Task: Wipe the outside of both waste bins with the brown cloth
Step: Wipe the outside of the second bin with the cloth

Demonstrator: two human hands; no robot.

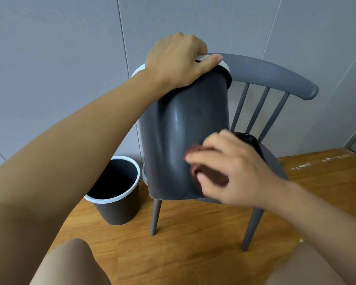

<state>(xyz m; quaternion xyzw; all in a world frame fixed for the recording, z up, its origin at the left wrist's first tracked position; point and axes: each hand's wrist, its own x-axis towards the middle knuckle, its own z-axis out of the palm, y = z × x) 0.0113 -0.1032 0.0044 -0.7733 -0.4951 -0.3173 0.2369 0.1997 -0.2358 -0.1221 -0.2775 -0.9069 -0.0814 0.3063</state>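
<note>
Two grey waste bins with white rims are here. One bin (185,128) is tipped on the seat of a grey chair (275,77), mouth turned toward the wall. The left hand (179,60) grips its white rim, thumb lying along the edge and fingers curled over it. The right hand (230,169) presses the brown cloth (201,173) against the lower side of that bin; the hand is blurred, fingers bunched round the cloth. The second bin (115,192) stands upright on the wooden floor (193,243), just left of the chair. A black object (249,140) lies on the seat behind the right hand.
</note>
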